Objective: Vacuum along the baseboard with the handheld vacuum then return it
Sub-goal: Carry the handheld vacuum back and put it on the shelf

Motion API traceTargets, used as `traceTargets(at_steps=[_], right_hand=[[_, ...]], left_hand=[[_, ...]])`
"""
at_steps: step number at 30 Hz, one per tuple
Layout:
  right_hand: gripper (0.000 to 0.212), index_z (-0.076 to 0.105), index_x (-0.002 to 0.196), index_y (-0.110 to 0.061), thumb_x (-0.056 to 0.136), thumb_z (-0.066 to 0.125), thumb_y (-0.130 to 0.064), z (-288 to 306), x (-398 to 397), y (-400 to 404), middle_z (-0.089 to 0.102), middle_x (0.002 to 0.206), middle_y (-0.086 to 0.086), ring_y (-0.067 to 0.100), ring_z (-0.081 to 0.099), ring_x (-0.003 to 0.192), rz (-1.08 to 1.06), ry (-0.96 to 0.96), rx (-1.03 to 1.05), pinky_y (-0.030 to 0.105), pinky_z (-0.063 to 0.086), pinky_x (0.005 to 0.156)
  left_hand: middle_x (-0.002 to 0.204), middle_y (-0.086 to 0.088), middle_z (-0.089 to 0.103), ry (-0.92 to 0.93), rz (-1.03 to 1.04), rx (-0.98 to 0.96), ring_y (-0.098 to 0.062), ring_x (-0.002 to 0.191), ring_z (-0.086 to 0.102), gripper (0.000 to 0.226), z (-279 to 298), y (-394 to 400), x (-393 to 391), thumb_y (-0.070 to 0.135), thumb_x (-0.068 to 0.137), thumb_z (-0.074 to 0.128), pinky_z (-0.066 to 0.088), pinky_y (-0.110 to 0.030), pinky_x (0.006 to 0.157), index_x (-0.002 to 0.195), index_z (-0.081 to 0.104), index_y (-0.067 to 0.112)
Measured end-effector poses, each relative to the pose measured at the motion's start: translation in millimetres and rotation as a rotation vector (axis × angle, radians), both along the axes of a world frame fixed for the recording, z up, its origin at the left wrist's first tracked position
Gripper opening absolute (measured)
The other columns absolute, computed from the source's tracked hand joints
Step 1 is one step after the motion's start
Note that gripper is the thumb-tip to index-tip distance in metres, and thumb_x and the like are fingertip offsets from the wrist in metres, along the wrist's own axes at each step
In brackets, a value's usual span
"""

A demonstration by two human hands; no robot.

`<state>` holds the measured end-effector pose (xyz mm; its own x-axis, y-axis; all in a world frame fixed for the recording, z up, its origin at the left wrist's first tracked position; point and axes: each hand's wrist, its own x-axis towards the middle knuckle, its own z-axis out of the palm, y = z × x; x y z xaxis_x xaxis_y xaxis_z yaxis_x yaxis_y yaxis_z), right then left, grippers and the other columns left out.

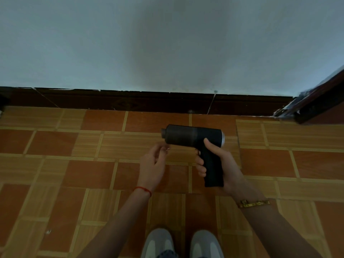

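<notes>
Two hands are out in front here, both held above the tiled floor (55,164) on the near side of the dark baseboard (149,101). Right hand (217,164) has its fingers curled round the pistol-style handle of the handheld vacuum (193,136), thumb up along the side of the grip, so that's a solid hold. That black vacuum is up in the air, not touching the floor, with its barrel running roughly parallel to the baseboard and the nozzle end pointing left. Silver ring at the back end of the barrel, on the right.

Left hand (152,164) is holding nothing, fingers loose and slightly bent, fingertips just beside the nozzle end of the vacuum. Can't tell if they actually touch it, it's a bit blurry there. Red string (143,189) on the left wrist, gold bracelet (253,203) on the right.

Light blue wall (167,43) sits above the baseboard, a dark door frame (320,101) meets it at the right end, and grey shoes (182,243) show well back from it at the bottom edge.
</notes>
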<state>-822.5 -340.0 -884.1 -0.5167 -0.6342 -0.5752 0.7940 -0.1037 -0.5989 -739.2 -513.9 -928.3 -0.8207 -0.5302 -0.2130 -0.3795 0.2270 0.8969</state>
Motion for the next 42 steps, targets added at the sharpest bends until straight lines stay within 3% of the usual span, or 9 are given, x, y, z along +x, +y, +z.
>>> traceTargets(at_steps=[5, 10, 13, 16, 18, 24, 30, 33, 42], right_hand=[[0.031, 0.054, 0.101, -0.007, 0.093, 0.057, -0.036, 1, -5, -7, 0.049, 0.068, 0.006, 0.016, 0.047, 0.053, -0.035, -0.04, 0.01, 0.024, 0.045, 0.049], [0.025, 0.053, 0.1, -0.008, 0.092, 0.056, -0.031, 36, -19, -17, 0.051, 0.07, 0.006, 0.015, 0.048, 0.052, -0.091, -0.07, 0.047, 0.024, 0.046, 0.048], [0.027, 0.055, 0.101, -0.007, 0.089, 0.059, -0.031, 89, -26, -17, 0.052, 0.07, 0.006, 0.016, 0.048, 0.053, -0.089, -0.068, 0.071, 0.024, 0.045, 0.048], [0.034, 0.057, 0.113, -0.006, 0.09, 0.06, -0.031, 162, -30, -18, 0.054, 0.072, 0.007, 0.016, 0.049, 0.055, -0.097, -0.081, 0.057, 0.024, 0.046, 0.049], [0.033, 0.058, 0.113, -0.005, 0.091, 0.059, -0.03, 221, -30, -22, 0.056, 0.074, 0.008, 0.016, 0.05, 0.054, -0.105, -0.087, 0.056, 0.023, 0.047, 0.048], [0.045, 0.06, 0.118, -0.002, 0.086, 0.064, -0.033, 420, -14, -33, 0.066, 0.085, 0.011, 0.018, 0.059, 0.059, -0.061, -0.016, 0.162, 0.027, 0.053, 0.054], [0.05, 0.059, 0.121, 0.003, 0.084, 0.065, -0.031, 618, 21, -35, 0.066, 0.082, 0.012, 0.02, 0.061, 0.058, -0.04, -0.004, 0.184, 0.03, 0.054, 0.052], [0.059, 0.056, 0.124, 0.007, 0.083, 0.067, -0.033, 694, 40, -30, 0.066, 0.082, 0.013, 0.022, 0.061, 0.058, -0.017, 0.007, 0.166, 0.031, 0.054, 0.053], [0.055, 0.061, 0.114, 0.002, 0.076, 0.071, -0.036, 807, 83, -18, 0.069, 0.081, 0.012, 0.024, 0.064, 0.062, 0.063, 0.046, 0.199, 0.032, 0.055, 0.055]], left_hand=[[0.089, 0.011, 0.068, -0.097, -0.065, -0.093, -0.022, 0.072, 0.061, 0.022, -9, -11, -3, 0.025, 0.105, 0.045, 0.051, -0.025, 0.057, 0.115, 0.064, 0.024], [0.098, 0.012, 0.062, -0.159, -0.156, -0.27, -0.003, 0.048, 0.053, 0.021, 23, -29, -9, 0.027, 0.101, 0.052, 0.042, -0.016, 0.044, 0.119, 0.063, 0.024], [0.106, 0.008, 0.065, -0.186, -0.225, -0.361, -0.003, 0.052, 0.054, 0.021, 71, -37, -8, 0.027, 0.099, 0.057, 0.047, -0.016, 0.054, 0.118, 0.064, 0.021], [0.114, 0.0, 0.066, -0.207, -0.258, -0.44, -0.016, 0.089, 0.064, 0.023, 137, -46, -6, 0.026, 0.098, 0.058, 0.055, -0.036, 0.081, 0.118, 0.066, 0.017], [0.11, -0.003, 0.068, -0.187, -0.275, -0.517, -0.022, 0.097, 0.064, 0.02, 190, -51, -1, 0.021, 0.096, 0.061, 0.053, -0.041, 0.087, 0.113, 0.068, 0.015], [0.098, -0.003, 0.067, -0.139, -0.254, -0.684, -0.021, 0.088, 0.063, 0.012, 386, -60, 20, 0.011, 0.09, 0.067, 0.043, -0.028, 0.08, 0.102, 0.07, 0.013], [0.091, -0.002, 0.066, -0.085, -0.203, -0.729, -0.021, 0.083, 0.062, 0.026, 584, -58, 58, 0.026, 0.091, 0.046, 0.05, -0.034, 0.076, 0.095, 0.068, 0.014], [0.09, 0.0, 0.066, -0.081, -0.16, -0.745, -0.019, 0.082, 0.063, 0.018, 667, -49, 81, 0.021, 0.09, 0.053, 0.05, -0.031, 0.076, 0.094, 0.069, 0.015], [0.097, -0.005, 0.068, -0.139, 0.019, -0.692, -0.024, 0.086, 0.065, 0.034, 782, -25, 155, 0.032, 0.093, 0.042, 0.055, -0.039, 0.076, 0.1, 0.07, 0.014]])
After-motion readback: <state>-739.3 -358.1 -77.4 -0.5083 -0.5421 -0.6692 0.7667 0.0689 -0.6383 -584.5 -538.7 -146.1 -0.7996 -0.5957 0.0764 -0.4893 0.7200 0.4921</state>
